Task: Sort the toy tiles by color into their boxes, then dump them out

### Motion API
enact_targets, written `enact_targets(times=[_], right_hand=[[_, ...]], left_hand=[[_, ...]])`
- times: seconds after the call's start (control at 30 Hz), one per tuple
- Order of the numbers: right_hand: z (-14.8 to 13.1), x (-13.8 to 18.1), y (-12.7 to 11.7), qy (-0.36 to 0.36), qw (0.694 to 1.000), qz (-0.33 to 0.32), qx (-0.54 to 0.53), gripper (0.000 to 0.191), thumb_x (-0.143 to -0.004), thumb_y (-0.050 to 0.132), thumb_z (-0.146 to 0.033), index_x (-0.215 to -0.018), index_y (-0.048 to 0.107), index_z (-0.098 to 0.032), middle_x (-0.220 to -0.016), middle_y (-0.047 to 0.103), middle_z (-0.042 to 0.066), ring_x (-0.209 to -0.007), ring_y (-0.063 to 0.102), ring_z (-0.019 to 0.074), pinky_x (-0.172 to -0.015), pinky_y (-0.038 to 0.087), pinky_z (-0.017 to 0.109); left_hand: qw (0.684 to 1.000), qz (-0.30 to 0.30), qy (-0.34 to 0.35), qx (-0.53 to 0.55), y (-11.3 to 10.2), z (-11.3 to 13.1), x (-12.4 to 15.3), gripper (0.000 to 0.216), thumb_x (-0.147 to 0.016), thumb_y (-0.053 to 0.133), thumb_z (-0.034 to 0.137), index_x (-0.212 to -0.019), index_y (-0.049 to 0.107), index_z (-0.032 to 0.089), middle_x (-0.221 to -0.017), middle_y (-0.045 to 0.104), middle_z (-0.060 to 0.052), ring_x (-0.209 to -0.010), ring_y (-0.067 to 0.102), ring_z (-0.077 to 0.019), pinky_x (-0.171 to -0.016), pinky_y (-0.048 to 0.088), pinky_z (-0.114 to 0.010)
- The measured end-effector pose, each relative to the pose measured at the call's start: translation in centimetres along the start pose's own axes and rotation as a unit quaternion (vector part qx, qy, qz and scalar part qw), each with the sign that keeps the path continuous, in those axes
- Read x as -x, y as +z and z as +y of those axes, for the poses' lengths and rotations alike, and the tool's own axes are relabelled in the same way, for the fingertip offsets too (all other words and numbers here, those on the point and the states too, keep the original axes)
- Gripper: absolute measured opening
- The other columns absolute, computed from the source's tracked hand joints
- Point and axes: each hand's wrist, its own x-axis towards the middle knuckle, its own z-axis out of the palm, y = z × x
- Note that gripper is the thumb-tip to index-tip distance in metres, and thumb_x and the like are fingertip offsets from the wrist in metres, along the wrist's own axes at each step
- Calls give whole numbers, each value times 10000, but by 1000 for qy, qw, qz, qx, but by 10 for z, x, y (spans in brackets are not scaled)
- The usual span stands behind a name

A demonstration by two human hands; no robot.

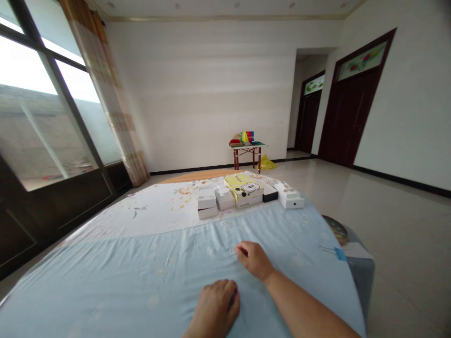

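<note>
My left hand (217,304) rests low on the pale blue cloth (141,272), its fingers curled in, with nothing visible in it. Ahead and to its right, my right hand (256,261) is closed in a loose, hollow fist over the same cloth. The two hands are apart. Beyond them stands a row of boxes: white boxes (207,203) at the left end, another white box (224,196), a yellow and white cartoon box (244,190), a black-sided box (270,193), and a white box (291,196) at the right. Neither hand touches them.
A white flowered cloth (151,206) covers the far part of the round table. A grey stool (362,270) stands by its right edge, near a blue tag (340,254). Further off is a small table (248,146) with colourful items, beside a yellow bag (268,162).
</note>
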Motion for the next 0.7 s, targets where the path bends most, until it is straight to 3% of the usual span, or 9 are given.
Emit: enact_targets(times=[0.37,0.7], right_hand=[[-7,-2,12,109,966,4,233,212,-831,455,-239,-753,643,-183,-744,640,36,-690,551,141,-658,350,235],[-13,-6,17,119,948,14,296,189,-831,463,-264,-795,635,-193,-778,667,40,-723,598,154,-638,349,241]], left_hand=[[992,-48,20,113,5,0,5,202,-810,440,251,-932,601,247,-907,657,-53,-876,587,-221,-744,419,-341],[986,-40,53,155,7,-9,8,241,-813,437,225,-951,634,237,-843,659,-47,-801,599,-191,-718,428,-309]])
